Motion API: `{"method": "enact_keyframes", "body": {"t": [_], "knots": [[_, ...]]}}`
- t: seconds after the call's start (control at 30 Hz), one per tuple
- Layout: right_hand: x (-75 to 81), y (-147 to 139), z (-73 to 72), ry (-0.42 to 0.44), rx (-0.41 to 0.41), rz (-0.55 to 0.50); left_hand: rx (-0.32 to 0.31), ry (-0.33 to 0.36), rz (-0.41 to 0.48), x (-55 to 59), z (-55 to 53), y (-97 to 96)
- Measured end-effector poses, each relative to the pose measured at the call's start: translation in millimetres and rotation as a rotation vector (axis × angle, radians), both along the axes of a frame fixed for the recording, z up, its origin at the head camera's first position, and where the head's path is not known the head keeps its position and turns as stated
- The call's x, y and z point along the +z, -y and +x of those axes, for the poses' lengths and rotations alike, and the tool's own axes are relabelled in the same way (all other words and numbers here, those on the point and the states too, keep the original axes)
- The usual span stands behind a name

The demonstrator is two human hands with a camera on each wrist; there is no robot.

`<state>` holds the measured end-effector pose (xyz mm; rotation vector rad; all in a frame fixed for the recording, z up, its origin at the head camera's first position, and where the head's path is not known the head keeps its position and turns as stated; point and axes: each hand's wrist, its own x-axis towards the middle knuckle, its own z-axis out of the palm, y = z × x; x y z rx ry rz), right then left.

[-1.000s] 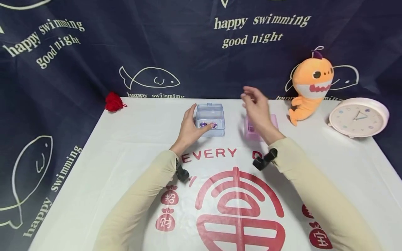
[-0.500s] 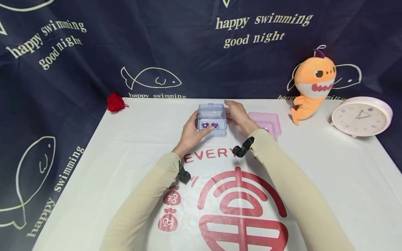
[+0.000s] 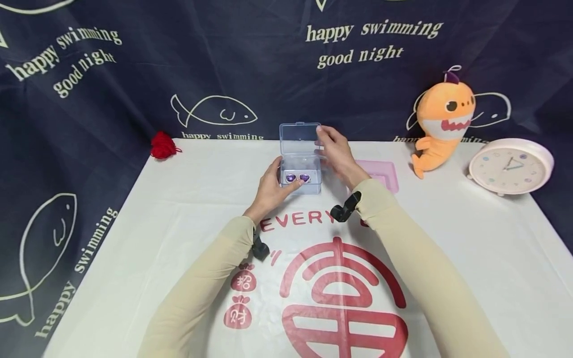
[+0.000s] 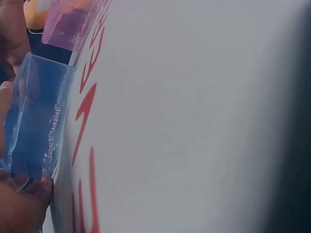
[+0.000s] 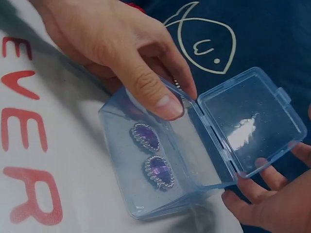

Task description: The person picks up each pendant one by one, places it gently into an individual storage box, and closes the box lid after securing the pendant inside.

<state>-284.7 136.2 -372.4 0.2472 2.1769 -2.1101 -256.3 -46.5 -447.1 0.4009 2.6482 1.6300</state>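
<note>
A clear blue plastic box [image 3: 309,189] with a hinged lid [image 3: 299,139] stands at the back middle of the table, its lid raised. Two purple gems with silvery beaded edges [image 5: 159,171] lie inside, side by side. My left hand [image 3: 268,189] grips the box from its left, thumb bent over the front rim. On the other side my right hand [image 3: 337,154] pinches the lid by its right edge, thumb near the upper corner. In the right wrist view those right fingertips [image 5: 265,167] show at the lid's edge, while the thumb is mostly out of frame.
A pink translucent box [image 3: 394,179] sits right of the blue one, partly behind my right wrist. An orange shark plush [image 3: 440,132] and a pale pink clock [image 3: 508,169] stand farther right. Red yarn [image 3: 163,145] lies at the back left corner. A dark blue curtain [image 3: 286,64] hangs behind.
My right hand has come left from above the pink box to the blue box. The blue lid, tilted back before, now stands more upright. My left hand keeps its hold.
</note>
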Motion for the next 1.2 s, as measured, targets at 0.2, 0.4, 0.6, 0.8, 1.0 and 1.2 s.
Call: {"method": "enact_keyframes", "body": {"t": [0.2,0.4,0.6,0.8,1.0,1.2], "knots": [[0.7,0.1,1.8,-0.034,-0.007,0.053,-0.006,-0.013,0.027,-0.9,-1.6,-2.1],[1.9,-11.4,3.4,-0.017,0.055,0.049,-0.037,0.0,0.053,1.0,-2.6,-3.5],[2.7,-23.0,4.6,-0.024,0.266,0.1,-0.032,0.092,0.126,6.2,-7.0,4.3],[-2.1,-30.7,6.6,-0.133,0.47,0.384,-0.051,0.16,0.137,10.2,-8.2,11.9],[-6.7,-22.9,14.1,-0.293,0.532,0.769,-0.079,0.16,0.167,8.7,-10.2,12.0],[-11.8,-19.8,20.0,-0.312,0.468,0.792,-0.099,0.148,0.161,3.6,-10.5,8.2]]}}
